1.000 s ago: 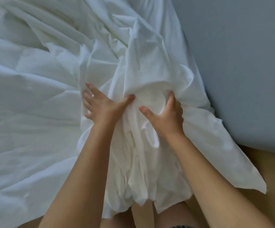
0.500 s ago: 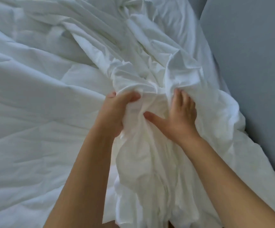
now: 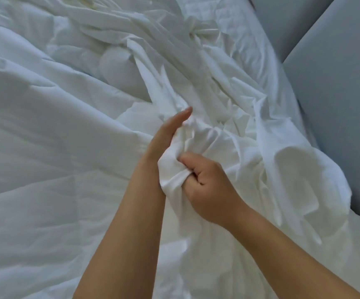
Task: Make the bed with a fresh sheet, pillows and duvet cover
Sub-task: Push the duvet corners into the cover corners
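Head view: duvet cover (image 3: 235, 145) bunched inside right hand (image 3: 210, 190) grip

Forearms, L hand (image 3: 167, 137) & R hand (image 3: 209, 188) bare.

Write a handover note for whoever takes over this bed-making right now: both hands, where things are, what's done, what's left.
Right hand: grips a bunched fold of the cover.
Left hand: against the same bunch, thumb straight, fingers hidden in the cloth; grip unclear.
The cover lies crumpled on the right of the view, beside grey panels; the duvet is spread on the left.
Done: both are on the bed.
Left, likely: work the duvet into the cover, smooth it, add pillows (none clearly in view).
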Available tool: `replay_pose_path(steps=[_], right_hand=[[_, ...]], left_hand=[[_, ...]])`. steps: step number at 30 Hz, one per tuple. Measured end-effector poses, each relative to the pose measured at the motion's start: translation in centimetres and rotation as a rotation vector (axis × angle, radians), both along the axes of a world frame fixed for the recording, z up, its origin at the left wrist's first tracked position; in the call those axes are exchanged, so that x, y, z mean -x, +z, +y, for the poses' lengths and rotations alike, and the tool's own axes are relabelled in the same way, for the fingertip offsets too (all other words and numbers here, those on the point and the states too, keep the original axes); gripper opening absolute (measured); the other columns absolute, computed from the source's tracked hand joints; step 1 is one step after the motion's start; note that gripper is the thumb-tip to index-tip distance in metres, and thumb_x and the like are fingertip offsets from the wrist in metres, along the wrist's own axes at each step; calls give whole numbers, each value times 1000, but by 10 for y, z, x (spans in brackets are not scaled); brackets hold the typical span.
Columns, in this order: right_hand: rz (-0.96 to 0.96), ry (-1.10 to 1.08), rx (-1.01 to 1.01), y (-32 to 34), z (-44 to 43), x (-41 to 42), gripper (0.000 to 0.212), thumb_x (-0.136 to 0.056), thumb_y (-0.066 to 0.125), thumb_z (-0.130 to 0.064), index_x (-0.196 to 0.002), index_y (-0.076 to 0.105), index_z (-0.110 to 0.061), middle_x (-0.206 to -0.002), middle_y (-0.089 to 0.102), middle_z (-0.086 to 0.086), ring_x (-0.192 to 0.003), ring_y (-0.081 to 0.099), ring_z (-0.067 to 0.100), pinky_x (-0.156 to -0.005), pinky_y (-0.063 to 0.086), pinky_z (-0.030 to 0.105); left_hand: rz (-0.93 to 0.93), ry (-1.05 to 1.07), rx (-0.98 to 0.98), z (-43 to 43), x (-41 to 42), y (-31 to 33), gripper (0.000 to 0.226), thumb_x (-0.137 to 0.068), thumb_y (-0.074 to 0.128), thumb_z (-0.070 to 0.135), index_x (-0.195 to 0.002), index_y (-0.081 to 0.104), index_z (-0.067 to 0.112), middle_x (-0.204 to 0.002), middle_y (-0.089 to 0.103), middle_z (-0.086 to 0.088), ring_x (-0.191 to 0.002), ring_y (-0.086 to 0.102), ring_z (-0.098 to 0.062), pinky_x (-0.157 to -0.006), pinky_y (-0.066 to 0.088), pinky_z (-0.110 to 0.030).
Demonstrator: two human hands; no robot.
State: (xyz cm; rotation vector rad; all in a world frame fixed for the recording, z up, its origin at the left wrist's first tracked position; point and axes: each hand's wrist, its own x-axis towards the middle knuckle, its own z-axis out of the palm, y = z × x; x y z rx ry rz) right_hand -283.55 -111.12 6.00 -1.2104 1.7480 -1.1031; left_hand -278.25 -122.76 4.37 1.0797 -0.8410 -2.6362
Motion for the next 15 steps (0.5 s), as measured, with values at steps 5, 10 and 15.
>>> replay_pose_path(steps=[5, 10, 15], right_hand=[[-41, -375, -65, 3, -16, 64, 33, -68, 51, -33, -101, 53, -34, -120, 51, -5, -111, 48, 9, -92, 37, 24], [443, -52, -713, -48, -56, 78, 20, -92, 51, -31, -104, 55, -15, -111, 58, 8, -110, 54, 29, -91, 40, 37], [-68, -314, -290, -30, -71, 63, 14, -92, 44, -7, -84, 54, -12, -82, 58, 6, -76, 54, 19, -69, 44, 32]], left_hand=[[119, 220, -74, -16, 11, 12, 10, -74, 44, 8, -76, 54, 7, -61, 51, -7, -56, 57, -20, -59, 51, -26], [180, 232, -96, -5, -14, -11, 37, -85, 55, 41, -99, 75, 13, -96, 71, -12, -89, 69, -30, -79, 56, -40], [-156, 80, 119, 0, -10, -18, 45, -82, 57, 57, -108, 71, 23, -104, 72, -6, -97, 69, -22, -85, 54, -36]])
